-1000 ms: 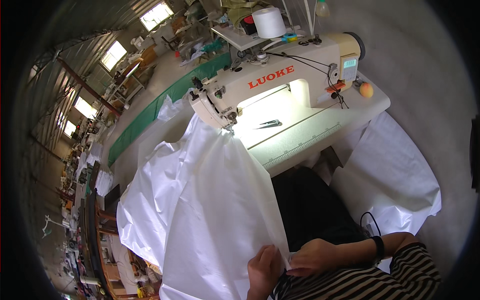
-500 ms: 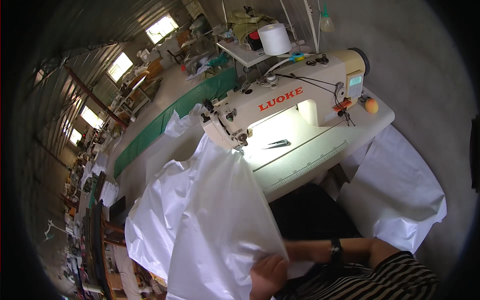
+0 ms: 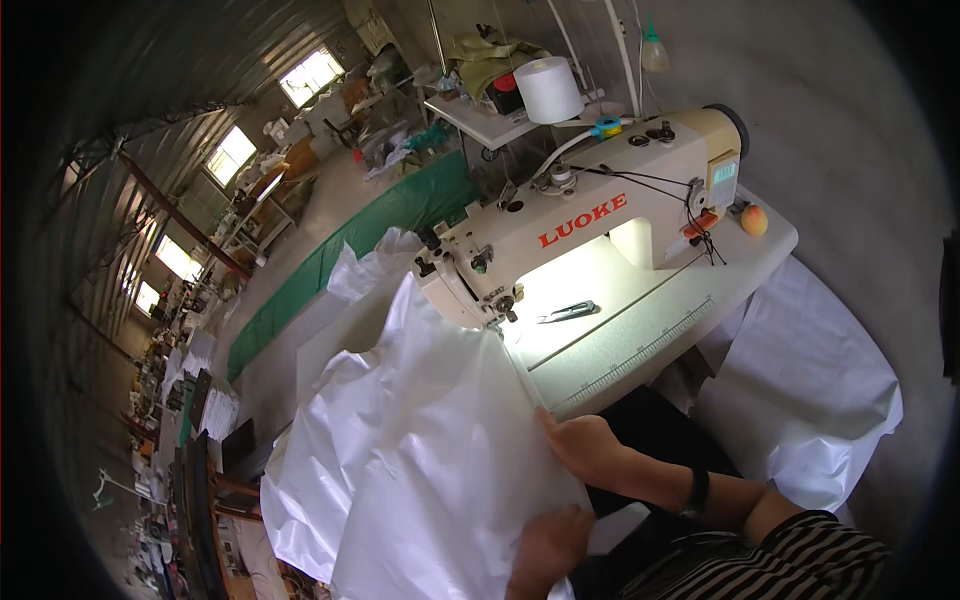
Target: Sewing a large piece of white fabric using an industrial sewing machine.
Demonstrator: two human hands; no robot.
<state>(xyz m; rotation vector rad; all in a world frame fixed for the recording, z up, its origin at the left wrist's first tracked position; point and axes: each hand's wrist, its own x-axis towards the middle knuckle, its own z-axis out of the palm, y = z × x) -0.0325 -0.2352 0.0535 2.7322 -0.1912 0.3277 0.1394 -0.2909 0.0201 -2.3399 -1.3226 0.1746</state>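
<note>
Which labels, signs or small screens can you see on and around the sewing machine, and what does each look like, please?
Maker's lettering: red block capitals along the cream sewing machine arm's front.
Control panel: small pale bluish-green rectangle with a display, on the machine's right end.
Printed ruler strip: thin dark scale line along the white table front edge.
No packages or wall signs I can make out.

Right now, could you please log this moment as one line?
left hand: gripping white fabric | right hand: flat on fabric edge | sewing machine: fabric bunched beside needle end
</note>
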